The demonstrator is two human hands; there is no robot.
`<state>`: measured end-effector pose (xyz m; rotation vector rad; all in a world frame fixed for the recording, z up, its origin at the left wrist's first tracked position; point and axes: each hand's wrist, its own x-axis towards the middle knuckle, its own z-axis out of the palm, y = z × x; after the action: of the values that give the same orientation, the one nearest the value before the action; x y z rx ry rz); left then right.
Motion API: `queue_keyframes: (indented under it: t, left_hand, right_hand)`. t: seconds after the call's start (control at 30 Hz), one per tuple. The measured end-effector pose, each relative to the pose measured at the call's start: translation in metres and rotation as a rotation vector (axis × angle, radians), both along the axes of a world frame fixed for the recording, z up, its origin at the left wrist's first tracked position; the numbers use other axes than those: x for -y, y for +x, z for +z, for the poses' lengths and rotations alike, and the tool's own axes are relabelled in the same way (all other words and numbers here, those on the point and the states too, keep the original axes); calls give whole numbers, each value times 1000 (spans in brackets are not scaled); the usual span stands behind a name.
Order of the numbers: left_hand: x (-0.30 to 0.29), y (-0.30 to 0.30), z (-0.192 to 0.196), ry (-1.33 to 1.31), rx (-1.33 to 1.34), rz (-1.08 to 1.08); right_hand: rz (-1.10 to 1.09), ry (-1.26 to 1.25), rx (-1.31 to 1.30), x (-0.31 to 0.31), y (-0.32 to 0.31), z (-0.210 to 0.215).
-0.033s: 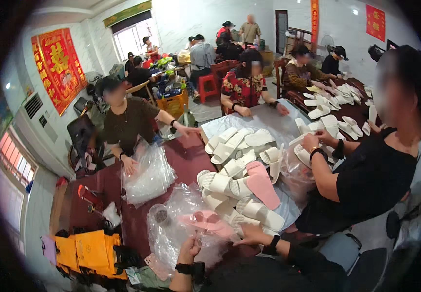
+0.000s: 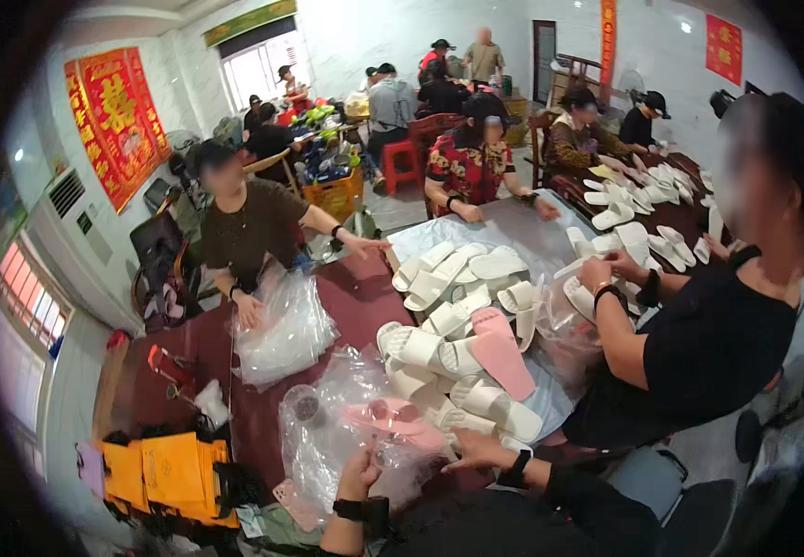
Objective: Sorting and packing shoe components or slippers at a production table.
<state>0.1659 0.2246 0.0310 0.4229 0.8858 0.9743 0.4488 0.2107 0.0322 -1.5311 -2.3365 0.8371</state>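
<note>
My left hand (image 2: 359,473) pinches the near edge of a clear plastic bag (image 2: 314,464) at the table's near side. A pink slipper (image 2: 393,423) lies at that bag, seen through or among the shiny film; whether it is fully inside I cannot tell. To its right, my right hand (image 2: 484,451) has thumb and fingers apart, with nothing visible between them. It is close to the bag's right edge and the nearest white slippers (image 2: 490,399) of a heap. Another pink slipper (image 2: 502,353) rests sole-up on that heap.
A stack of clear bags (image 2: 281,330) lies under a co-worker's hand across the dark red table (image 2: 365,288). Orange bags (image 2: 179,469) hang at the left edge. On the right, a co-worker in black (image 2: 699,325) handles a slipper and a bag. A grey stool (image 2: 648,483) stands behind.
</note>
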Motion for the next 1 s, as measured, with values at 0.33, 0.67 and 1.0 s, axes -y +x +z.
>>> queue_keyframes:
  t: [0.33, 0.67, 1.0]
  left_hand:
    - [-8, -17, -7, -444, 499, 135]
    - [52, -43, 136, 74, -35, 173]
    - [141, -110, 136, 101, -86, 450]
  right_hand:
    - [-96, 39, 95, -24, -17, 8]
    - [-229, 486, -523, -27, -52, 118]
    - [-14, 24, -663, 33, -130, 153]
